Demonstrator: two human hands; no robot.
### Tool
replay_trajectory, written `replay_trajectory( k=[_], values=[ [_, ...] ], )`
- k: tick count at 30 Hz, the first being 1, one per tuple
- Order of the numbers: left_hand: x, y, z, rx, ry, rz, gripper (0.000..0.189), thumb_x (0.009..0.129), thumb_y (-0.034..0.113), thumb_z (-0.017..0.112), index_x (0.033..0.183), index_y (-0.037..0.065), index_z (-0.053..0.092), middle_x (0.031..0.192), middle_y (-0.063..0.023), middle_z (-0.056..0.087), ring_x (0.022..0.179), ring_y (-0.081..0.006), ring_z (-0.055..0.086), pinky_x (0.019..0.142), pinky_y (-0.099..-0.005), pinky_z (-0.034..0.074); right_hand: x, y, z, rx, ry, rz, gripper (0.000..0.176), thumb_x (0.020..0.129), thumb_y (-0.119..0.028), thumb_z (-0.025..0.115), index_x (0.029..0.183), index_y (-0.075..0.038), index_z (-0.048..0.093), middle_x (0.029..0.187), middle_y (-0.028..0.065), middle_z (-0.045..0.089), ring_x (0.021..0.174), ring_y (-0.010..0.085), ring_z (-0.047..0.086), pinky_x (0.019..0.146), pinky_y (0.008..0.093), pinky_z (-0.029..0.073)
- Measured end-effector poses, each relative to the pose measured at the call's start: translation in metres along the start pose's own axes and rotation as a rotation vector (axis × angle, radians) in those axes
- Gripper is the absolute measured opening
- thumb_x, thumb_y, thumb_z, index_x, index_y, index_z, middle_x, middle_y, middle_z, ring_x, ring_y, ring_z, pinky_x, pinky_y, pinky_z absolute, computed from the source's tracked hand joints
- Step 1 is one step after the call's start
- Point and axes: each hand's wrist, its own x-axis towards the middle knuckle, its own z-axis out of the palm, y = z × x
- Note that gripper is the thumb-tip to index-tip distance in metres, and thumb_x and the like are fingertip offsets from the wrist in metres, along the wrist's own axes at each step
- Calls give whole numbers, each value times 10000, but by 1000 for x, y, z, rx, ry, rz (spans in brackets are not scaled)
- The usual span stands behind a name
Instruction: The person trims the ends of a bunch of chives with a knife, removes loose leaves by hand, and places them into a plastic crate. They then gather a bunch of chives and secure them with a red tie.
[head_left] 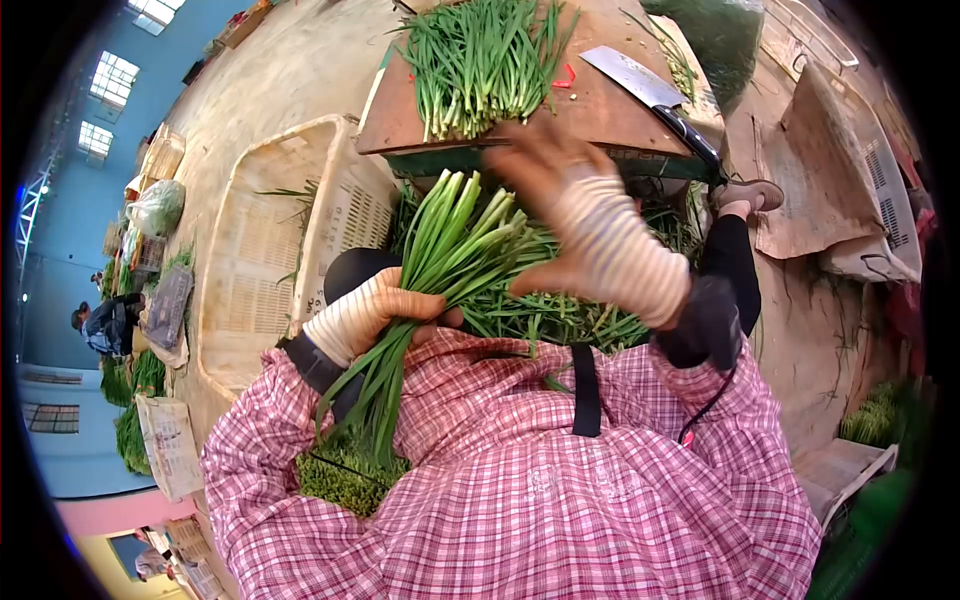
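My left hand (385, 308), in a work glove with a striped cuff, is closed around a bunch of garlic chives (450, 235). Their pale stem ends point toward the board, and the leaves hang down over my lap. My right hand (575, 215), gloved likewise, hovers just right of the bunch with its fingers apart and slightly blurred. Nothing shows in it. Beyond both hands, a pile of chives (485, 65) lies on a brown board (615, 110). A cleaver (640, 80) rests at the board's right side, its black handle over the near edge.
Loose green leaves (560, 310) cover the space below the board. On the left stands a white plastic crate (265, 260) with a few leaves inside. Another crate (870, 170) with brown sheeting is at right. A person (105, 325) is far off at left.
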Motion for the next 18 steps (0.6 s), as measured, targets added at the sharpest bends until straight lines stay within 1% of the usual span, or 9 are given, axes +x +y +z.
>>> replay_trajectory(
  k=[1,3,6,7,9,12,15,17,18],
  values=[
    [4,2,1,39,-36,-6,285,884,85,730,1156,32,663,942,-73,732,663,-88,606,597,-208,503,9,-13,4,-64,-42,-148,1247,504,-425,943,1553,-138,334,1617,141,319,1511,407,247,1198,609,208],
    [10,3,1,104,-99,-17,272,878,83,734,1137,30,669,932,-61,732,666,-88,611,605,-201,506,21,-25,4,-130,-110,-349,1179,536,-443,935,1525,-126,377,1531,157,430,1471,391,328,1188,622,230],
    [6,17,5,228,-182,-71,255,834,44,750,1075,-1,680,863,-50,701,651,-102,621,581,-220,496,21,-13,22,-167,-318,-321,1175,544,-397,940,1533,-129,364,1430,159,530,1441,374,376,1173,651,219],
    [3,25,11,315,-171,-84,244,815,50,758,1034,-23,679,813,-49,672,617,-110,601,558,-225,474,19,-13,23,-241,-335,-335,1129,588,-343,924,1538,-114,359,1288,167,619,1298,368,541,1101,586,370],
    [16,27,-5,403,-282,-68,302,796,35,779,1075,-23,679,874,-65,694,680,-113,623,597,-245,500,14,-19,28,-70,-455,-132,953,659,-260,878,1471,-82,412,1071,174,694,1027,377,687,904,518,522],
    [32,57,-13,728,-346,-73,501,794,43,816,1254,-7,623,1028,-77,722,890,-131,666,757,-255,554,8,-13,49,-2,-399,7,670,720,-215,810,1294,-23,525,923,218,705,846,388,713,730,482,552],
    [29,104,-24,1423,-43,303,748,777,73,830,1442,37,491,1169,-119,694,1061,-187,665,904,-296,569,26,1,48,65,-410,152,471,733,-201,765,1107,18,580,872,248,694,849,404,701,730,506,538],
    [2,122,-32,1029,275,450,813,765,89,833,1481,64,448,1220,-140,670,1084,-216,663,939,-323,565,37,19,50,199,-381,242,445,713,-237,752,1023,51,617,901,282,685,894,420,688,771,477,541],
    [-12,128,-34,1243,491,688,746,787,86,805,1458,49,481,1233,-133,663,1041,-226,680,902,-312,575,40,30,55,232,-384,278,449,705,-242,752,1015,54,620,907,288,685,904,429,684,780,474,543]
  ],
)
